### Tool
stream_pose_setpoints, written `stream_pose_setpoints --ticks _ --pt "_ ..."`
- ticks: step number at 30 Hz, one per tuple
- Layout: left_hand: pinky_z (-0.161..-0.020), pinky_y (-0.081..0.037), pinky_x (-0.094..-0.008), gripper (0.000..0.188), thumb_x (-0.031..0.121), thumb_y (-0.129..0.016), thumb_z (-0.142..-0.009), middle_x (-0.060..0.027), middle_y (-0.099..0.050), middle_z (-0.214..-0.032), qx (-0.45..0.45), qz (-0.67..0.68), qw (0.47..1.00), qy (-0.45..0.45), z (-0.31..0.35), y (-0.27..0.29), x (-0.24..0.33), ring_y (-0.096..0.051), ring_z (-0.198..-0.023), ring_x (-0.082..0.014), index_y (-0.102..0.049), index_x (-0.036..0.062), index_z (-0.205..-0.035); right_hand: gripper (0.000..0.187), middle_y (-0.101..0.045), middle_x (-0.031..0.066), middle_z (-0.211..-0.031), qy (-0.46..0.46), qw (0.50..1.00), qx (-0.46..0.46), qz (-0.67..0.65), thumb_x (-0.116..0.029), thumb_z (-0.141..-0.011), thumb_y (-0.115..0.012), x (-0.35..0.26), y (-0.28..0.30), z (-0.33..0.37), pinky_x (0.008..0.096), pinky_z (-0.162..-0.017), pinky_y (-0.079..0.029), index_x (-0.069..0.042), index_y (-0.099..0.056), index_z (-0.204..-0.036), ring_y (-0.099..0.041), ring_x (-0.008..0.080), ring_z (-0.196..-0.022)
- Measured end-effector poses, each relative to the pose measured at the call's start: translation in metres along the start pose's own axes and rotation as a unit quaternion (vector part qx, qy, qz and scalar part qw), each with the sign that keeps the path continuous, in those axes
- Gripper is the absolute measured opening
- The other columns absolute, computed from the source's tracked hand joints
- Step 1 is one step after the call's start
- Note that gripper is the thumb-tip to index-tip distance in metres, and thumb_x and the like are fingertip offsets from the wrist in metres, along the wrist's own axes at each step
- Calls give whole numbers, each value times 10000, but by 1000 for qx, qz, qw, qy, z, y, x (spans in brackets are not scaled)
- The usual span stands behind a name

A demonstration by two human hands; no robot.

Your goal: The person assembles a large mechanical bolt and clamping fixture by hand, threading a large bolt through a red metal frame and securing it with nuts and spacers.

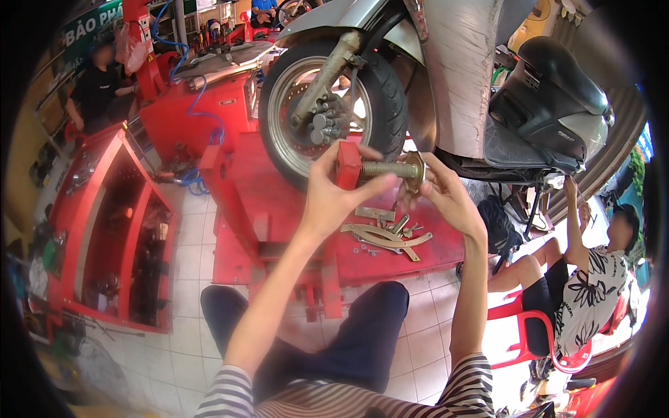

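Note:
My left hand (336,198) is wrapped round a red metal block (348,166), its thumb stretched out along a thick threaded screw (385,169) that sticks out of the block to the right. On the screw's right end sits a round, brass-coloured metal knob (417,174). My right hand (443,191) grips that knob with its fingers. Some fingertips are blurred. Whether the block joins the red frame below cannot be made out. Just beyond both hands stands a scooter's front wheel (279,118).
Under the wheel is a red lift platform (244,157) bearing curved metal strips (390,239), bolts and keys. A red upright post (228,198) rises left of my arms. A red open-frame cabinet (129,230) stands left. At right, a person sits on a red chair (536,327); another is far left.

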State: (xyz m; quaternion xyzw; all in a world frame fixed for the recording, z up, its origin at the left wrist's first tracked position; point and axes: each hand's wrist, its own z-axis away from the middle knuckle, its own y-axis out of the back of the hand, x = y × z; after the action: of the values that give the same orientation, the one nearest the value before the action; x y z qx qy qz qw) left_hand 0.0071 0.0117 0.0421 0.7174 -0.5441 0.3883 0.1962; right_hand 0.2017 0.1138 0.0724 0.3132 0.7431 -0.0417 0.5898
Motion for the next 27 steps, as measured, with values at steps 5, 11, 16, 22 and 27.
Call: stream_pose_setpoints --ticks 5,11,16,22,27 --pt "-795 -522 -257 352 121 -843 -751 -56 -689 -912 25 29 998 39 -1 -2 -2 -641 -850 -99 -624 16 -1006 365 -652 79 -937 -49 977 39 201 -225 -1042 -479 -9 2 -3 292 -727 -509 27 -486 -1305 -648 151 -784" --pt "-794 -525 -259 348 113 -842 -752 -50 -685 -901 39 38 997 47 0 -2 -8 -645 -842 -105 -621 16 -1003 417 -595 102 -1216 85 985 148 20 -220 -1037 -492 6 -32 2 278 -811 -500 12 -465 -1382 -628 115 -915" --pt "-747 -527 -246 316 100 -828 -768 -54 -688 -903 40 44 997 56 0 -5 -3 -639 -821 -99 -626 16 -996 357 -620 81 -1046 38 991 113 55 -238 -1042 -475 13 -11 4 256 -755 -474 18 -518 -1287 -584 106 -814" --pt "-646 -507 -226 280 95 -809 -789 -63 -706 -933 -18 53 996 63 -4 3 -5 -617 -753 -79 -628 14 -987 387 -585 60 -828 -38 977 152 145 -344 -1054 -430 0 -15 -7 294 -725 -443 12 -553 -1140 -509 129 -739" --pt "-623 -498 -225 267 102 -814 -780 -69 -706 -923 6 75 995 62 -4 -1 -6 -603 -717 -73 -633 16 -956 393 -604 88 -1058 68 979 190 33 -316 -1046 -464 21 -26 5 343 -880 -451 -3 -500 -1282 -570 170 -908"
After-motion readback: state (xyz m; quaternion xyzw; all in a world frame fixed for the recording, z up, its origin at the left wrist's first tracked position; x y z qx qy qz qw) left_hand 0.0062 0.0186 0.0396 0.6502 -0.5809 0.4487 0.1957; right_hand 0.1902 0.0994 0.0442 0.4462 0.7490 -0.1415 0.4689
